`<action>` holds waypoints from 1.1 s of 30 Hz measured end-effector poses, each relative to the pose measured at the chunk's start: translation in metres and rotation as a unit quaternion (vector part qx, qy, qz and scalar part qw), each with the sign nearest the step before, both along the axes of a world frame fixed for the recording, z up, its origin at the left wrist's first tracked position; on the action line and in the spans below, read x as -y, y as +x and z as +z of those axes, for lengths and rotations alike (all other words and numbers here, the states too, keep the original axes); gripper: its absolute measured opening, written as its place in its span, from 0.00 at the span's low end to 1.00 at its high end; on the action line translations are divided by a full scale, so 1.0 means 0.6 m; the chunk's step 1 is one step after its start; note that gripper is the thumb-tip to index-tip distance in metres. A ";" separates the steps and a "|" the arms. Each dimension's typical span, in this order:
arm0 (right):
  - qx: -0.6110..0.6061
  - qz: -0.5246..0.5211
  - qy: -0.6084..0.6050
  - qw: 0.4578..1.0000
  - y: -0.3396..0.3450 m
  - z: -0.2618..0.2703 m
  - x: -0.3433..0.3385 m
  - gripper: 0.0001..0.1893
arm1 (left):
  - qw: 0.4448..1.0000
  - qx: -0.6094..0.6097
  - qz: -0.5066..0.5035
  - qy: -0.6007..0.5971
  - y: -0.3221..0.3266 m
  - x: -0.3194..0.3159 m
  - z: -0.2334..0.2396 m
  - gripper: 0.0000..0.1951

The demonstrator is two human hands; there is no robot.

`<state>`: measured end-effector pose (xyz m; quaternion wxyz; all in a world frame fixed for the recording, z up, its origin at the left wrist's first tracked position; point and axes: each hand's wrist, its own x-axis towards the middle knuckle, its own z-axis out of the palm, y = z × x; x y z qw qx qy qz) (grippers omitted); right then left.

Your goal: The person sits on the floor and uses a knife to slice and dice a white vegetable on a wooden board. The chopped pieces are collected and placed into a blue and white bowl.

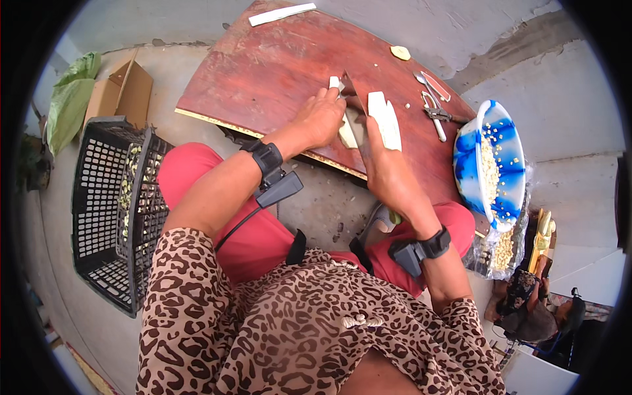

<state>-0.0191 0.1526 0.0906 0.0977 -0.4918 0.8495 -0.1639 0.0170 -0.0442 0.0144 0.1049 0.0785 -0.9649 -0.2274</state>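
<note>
My left hand (323, 117) presses a pale vegetable strip (348, 134) against the red wooden table (256, 74). One end of a pale piece (334, 81) shows past its fingertips. In my right hand (392, 173) is a broad-bladed knife (356, 91), its blade upright beside the left fingers. The hand covers most of the knife's handle. Long pale vegetable slices (384, 118) lie just right of the blade.
A blue-and-white basin (461, 163) holds small pale cubes, near a peeler and other tools (434, 111). A white strip (281, 14) and a round slice (400, 53) lie farther back. Black crates (98, 197) stand left, by a cardboard box (134, 91). Another person (531, 316) sits at right.
</note>
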 end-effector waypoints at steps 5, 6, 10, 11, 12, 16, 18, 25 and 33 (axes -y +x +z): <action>-0.017 0.000 -0.027 0.999 0.013 -0.030 0.004 0.36 | 1.000 0.013 -0.002 -0.006 0.001 -0.001 -0.006 0.17; -0.032 0.006 -0.051 0.998 0.009 -0.039 0.015 0.36 | 1.000 0.007 -0.006 -0.003 0.002 0.000 -0.006 0.17; -0.024 -0.013 -0.036 0.999 -0.021 -0.049 0.036 0.38 | 1.000 -0.005 -0.013 0.009 0.002 0.004 -0.007 0.17; -0.022 -0.010 -0.037 0.999 -0.026 -0.050 0.038 0.38 | 1.000 -0.006 -0.014 0.008 0.002 0.004 -0.008 0.18; -0.009 -0.020 -0.033 0.999 -0.029 -0.051 0.036 0.38 | 1.000 -0.006 -0.013 0.010 0.001 0.004 -0.008 0.18; 0.003 -0.016 -0.079 0.997 -0.037 -0.054 0.019 0.38 | 0.999 -0.024 -0.011 0.020 0.004 0.007 -0.013 0.20; -0.003 -0.020 -0.091 0.996 -0.034 -0.056 0.013 0.38 | 0.998 -0.034 -0.005 0.048 0.003 0.008 -0.015 0.21; -0.012 -0.018 -0.083 0.996 -0.023 -0.040 0.008 0.37 | 0.997 -0.034 -0.009 0.069 0.005 0.012 -0.014 0.22; 0.013 0.001 -0.089 0.996 -0.013 -0.026 0.020 0.37 | 0.997 -0.027 0.002 0.069 0.006 0.010 -0.011 0.22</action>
